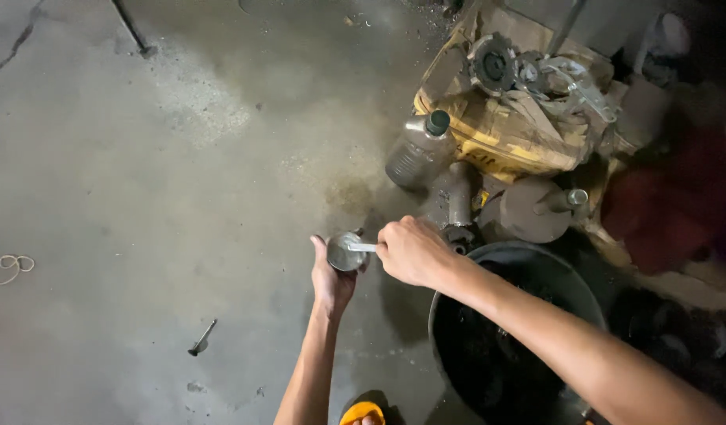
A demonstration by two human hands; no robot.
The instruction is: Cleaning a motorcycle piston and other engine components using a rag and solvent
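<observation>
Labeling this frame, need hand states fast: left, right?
Left hand: closed around a small round metal cup.
Right hand: closed on a thin metal tool whose tip is at the cup.

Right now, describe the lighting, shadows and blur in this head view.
Head view: light falls on the concrete floor at the centre and left, while the right edge sinks into dark shadow; the black basin shows almost no inner detail; the left hand, right hand and small metal cup are slightly soft.
</observation>
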